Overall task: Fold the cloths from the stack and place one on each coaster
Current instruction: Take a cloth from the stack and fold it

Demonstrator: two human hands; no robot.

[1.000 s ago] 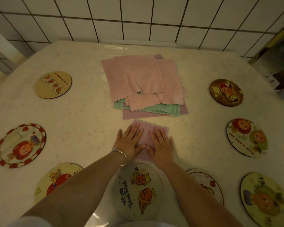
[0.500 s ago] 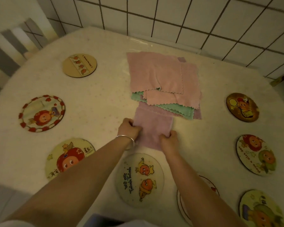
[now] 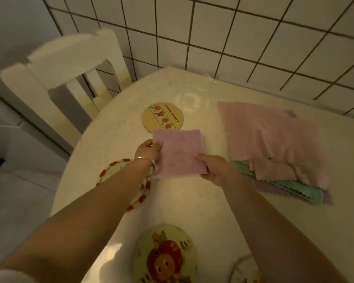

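Observation:
A folded pink-purple cloth [image 3: 179, 153] hangs just above the table, held by both hands. My left hand [image 3: 148, 150] pinches its left edge and my right hand [image 3: 214, 167] pinches its near right corner. The cloth's far edge overlaps the near rim of a tan round coaster [image 3: 163, 116]. A red-rimmed coaster [image 3: 119, 170] lies partly under my left forearm. To the right lies the stack of unfolded cloths [image 3: 272, 139], pink on top with green and purple beneath.
A coaster with a red cartoon face [image 3: 165, 256] sits near the front edge, and part of another coaster [image 3: 243, 270] shows beside it. A white chair [image 3: 70, 74] stands at the table's left corner. A tiled wall [image 3: 233, 37] backs the table.
Both hands went from pressing the folded cloth flat to pinching it, lifted it, and carried it left toward the tan coaster. The view swung left with them.

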